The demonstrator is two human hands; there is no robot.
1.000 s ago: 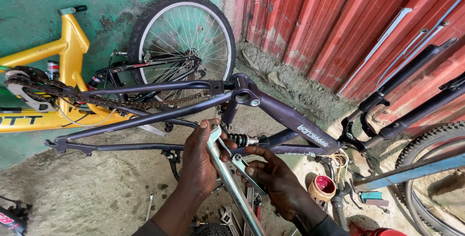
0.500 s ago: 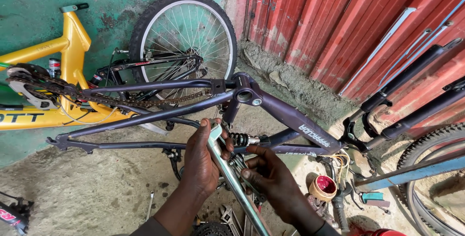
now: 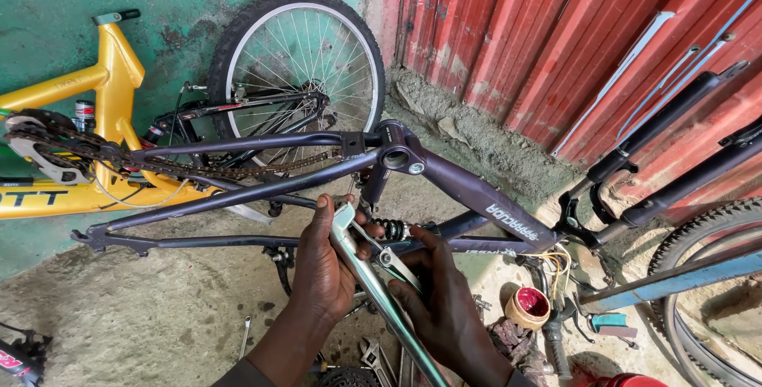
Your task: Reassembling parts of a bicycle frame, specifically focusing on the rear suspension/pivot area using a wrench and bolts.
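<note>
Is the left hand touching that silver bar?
Touching. The head view shows the left hand wrapped around the silver bar, fingers curled over its upper end with no gap.

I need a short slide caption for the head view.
Both hands, left hand and right hand, grip a silver frame piece beside an upturned purple bicycle frame.

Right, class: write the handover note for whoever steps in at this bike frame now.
Left hand: gripped round the upper end of the silver-green frame tube.
Right hand: fingers on the tube's lower side, by its bolt.
The tube sits against the upturned purple frame, near the coil shock.
Done: tube brought up to the frame.
Left: whether it is fastened cannot be told. Red tub and spanners lie on the ground.
</note>
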